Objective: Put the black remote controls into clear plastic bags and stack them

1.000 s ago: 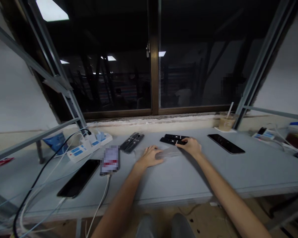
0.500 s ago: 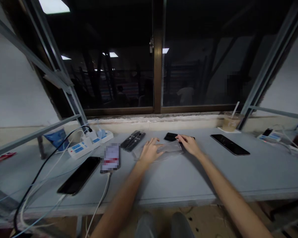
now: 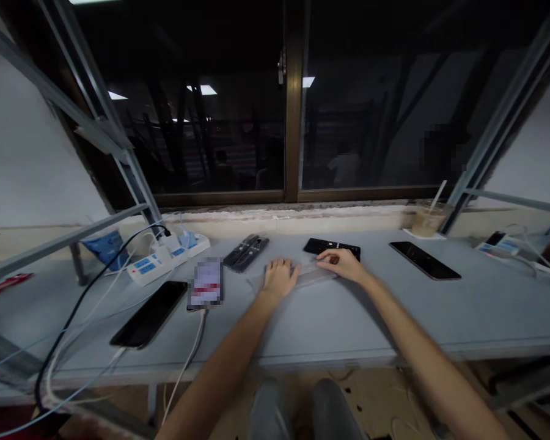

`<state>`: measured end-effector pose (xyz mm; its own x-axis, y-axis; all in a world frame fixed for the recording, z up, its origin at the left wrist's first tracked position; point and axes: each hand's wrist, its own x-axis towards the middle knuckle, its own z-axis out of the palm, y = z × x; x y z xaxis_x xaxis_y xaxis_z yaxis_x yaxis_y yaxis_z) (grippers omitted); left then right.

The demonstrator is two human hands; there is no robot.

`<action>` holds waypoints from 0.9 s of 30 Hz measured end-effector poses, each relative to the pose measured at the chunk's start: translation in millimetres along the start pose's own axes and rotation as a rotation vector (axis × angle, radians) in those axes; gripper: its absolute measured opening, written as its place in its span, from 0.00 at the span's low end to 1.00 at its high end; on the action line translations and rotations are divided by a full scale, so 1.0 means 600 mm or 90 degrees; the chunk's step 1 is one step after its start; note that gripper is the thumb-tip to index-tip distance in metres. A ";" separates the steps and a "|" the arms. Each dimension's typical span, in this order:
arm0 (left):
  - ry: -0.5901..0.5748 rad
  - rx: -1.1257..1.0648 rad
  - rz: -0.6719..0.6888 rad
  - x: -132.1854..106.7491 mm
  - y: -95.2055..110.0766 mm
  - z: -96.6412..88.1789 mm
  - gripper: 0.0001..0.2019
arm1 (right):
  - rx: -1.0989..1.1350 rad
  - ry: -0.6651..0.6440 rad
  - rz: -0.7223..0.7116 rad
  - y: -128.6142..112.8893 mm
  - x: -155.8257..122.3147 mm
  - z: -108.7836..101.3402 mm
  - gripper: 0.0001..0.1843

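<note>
A clear plastic bag (image 3: 308,276) lies flat on the grey table in front of me. My left hand (image 3: 278,278) rests on its left part, palm down with the fingers stretched out. At the bag's right end, my right hand (image 3: 341,264) has thumb and fingertips pinched together on the plastic edge. Just behind that hand lies a bare black remote control (image 3: 318,245), its right part partly covered by the hand. To the left of my left hand are black remote controls in clear plastic sleeves (image 3: 246,252), side by side.
On the left are a lit phone (image 3: 205,282) on a cable, a dark phone (image 3: 150,315), a white power strip (image 3: 167,260) with trailing cords and a blue packet (image 3: 104,249). Another dark phone (image 3: 424,260) and a drink cup with straw (image 3: 427,220) stand right, before the window.
My left hand has flattened on the bag with its fingers closer together. My right hand has drawn slightly back from the remote control, showing more of it. The view has tilted a little downward.
</note>
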<state>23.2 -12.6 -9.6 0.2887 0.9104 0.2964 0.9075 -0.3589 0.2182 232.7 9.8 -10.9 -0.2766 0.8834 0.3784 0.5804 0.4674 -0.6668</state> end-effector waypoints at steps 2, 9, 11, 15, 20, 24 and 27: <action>-0.001 0.011 -0.018 0.002 -0.004 0.002 0.16 | -0.011 -0.006 -0.003 0.004 0.000 0.000 0.19; 0.006 0.034 0.000 0.004 -0.009 0.007 0.20 | -0.043 -0.025 -0.003 0.008 -0.004 -0.005 0.16; 0.002 0.028 0.006 0.007 -0.012 0.010 0.20 | -0.068 -0.021 -0.019 0.008 -0.004 -0.004 0.16; -0.001 0.005 -0.016 0.016 -0.018 0.015 0.20 | -0.107 0.016 -0.040 0.008 -0.004 0.003 0.16; 0.005 0.011 -0.026 0.030 -0.021 0.016 0.16 | -0.112 0.033 -0.038 0.013 -0.004 0.012 0.17; 0.009 0.012 -0.037 0.043 -0.025 0.016 0.14 | -0.106 0.025 -0.027 0.019 -0.003 0.015 0.17; 0.016 0.010 -0.048 0.049 -0.029 0.017 0.15 | -0.098 0.017 -0.027 0.022 -0.003 0.016 0.16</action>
<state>18.9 22.3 -14.2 0.2122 0.9290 0.3032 0.9311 -0.2864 0.2258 233.3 14.5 -26.7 -0.2834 0.8609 0.4225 0.6795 0.4911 -0.5451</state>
